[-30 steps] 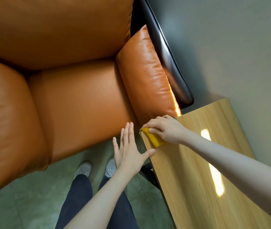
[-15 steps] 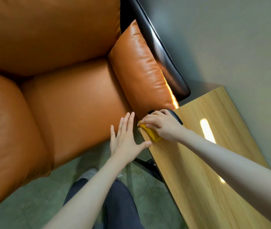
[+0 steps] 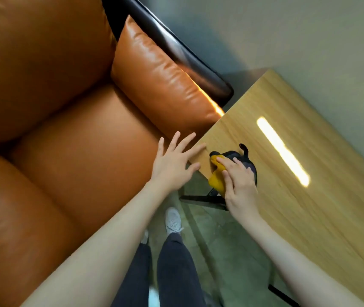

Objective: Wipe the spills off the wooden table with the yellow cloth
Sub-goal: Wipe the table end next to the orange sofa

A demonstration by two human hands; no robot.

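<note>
The wooden table [image 3: 309, 218] runs from the centre to the lower right. A yellow cloth [image 3: 217, 177], bunched, lies at its near-left edge under my right hand [image 3: 239, 183], which presses down on it with fingers closed over it. A dark spill [image 3: 246, 160] spreads on the wood just beyond the cloth, partly hidden by my fingers. My left hand [image 3: 175, 163] is flat with fingers spread, its fingertips resting at the table's corner.
An orange leather sofa [image 3: 65, 140] fills the left, its cushion [image 3: 163, 85] touching the table's far corner. A grey wall [image 3: 309, 41] is behind. My legs and a white shoe [image 3: 172, 220] stand on green floor. The black table frame [image 3: 201, 199] shows below the edge.
My right hand has dragged the cloth from the table's corner inward along the edge. A dark smear now shows beyond it. The view has shifted, and my left hand stays by the corner.
</note>
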